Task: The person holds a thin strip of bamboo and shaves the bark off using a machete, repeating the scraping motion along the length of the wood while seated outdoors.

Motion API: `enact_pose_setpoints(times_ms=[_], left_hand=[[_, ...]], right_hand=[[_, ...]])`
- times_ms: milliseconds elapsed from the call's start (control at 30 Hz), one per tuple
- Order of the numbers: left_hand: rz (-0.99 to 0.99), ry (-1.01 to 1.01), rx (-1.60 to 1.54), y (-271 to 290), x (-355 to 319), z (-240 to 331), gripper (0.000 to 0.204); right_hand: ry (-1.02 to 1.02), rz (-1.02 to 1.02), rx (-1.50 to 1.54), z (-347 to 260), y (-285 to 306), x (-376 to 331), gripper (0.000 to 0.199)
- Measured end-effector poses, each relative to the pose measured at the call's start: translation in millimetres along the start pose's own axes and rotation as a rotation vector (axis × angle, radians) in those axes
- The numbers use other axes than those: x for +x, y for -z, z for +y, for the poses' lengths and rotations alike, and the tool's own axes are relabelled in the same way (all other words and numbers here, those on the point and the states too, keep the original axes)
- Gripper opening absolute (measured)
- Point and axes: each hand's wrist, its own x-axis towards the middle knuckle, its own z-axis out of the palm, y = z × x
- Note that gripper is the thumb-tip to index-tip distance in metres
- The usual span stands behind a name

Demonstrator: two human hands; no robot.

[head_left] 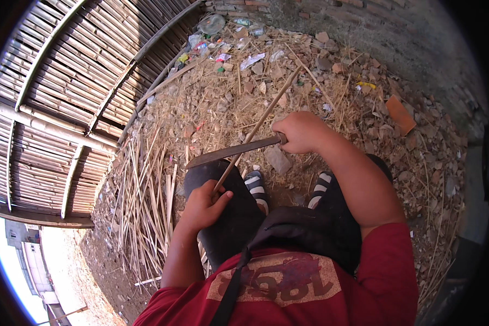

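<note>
My right hand (299,133) is closed round the handle of a machete (231,151), whose long dark blade points to the left above my knee. Under the blade runs a thin bamboo stick (270,111), crossing it at a slant. The stick's near end is gripped in my left hand (205,205), next to my left thigh, and its far end reaches up and to the right over the ground. Blade and stick appear to meet where they cross.
Many split bamboo strips (144,204) lie in a heap at my left. A bamboo slat fence (70,81) stands on the left, a brick wall (386,32) at the far side. Rubble, straw and plastic litter (251,61) cover the ground, with an orange tile piece (400,115) at right.
</note>
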Motion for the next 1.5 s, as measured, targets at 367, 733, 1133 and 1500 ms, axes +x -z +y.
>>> enact_pose_setpoints(times_ms=[367, 733, 1133, 1500], left_hand=[[0.017, 0.017, -0.006, -0.2, 1.9, 0.9, 0.032], [0.018, -0.012, -0.008, 0.6, 4.0, -1.8, 0.035], [-0.168, 0.077, -0.234, 13.5, 13.0, -15.1, 0.029], [-0.156, 0.058, -0.202, 11.4, 10.4, -24.9, 0.040]], right_hand=[[-0.147, 0.124, 0.212, 28.4, -9.2, 1.1, 0.036], [-0.245, 0.221, 0.253, 46.9, -11.9, 6.3, 0.030], [-0.158, 0.214, 0.199, 39.9, -20.8, 10.3, 0.020], [-0.079, 0.100, 0.064, 9.7, -3.0, 5.2, 0.031]])
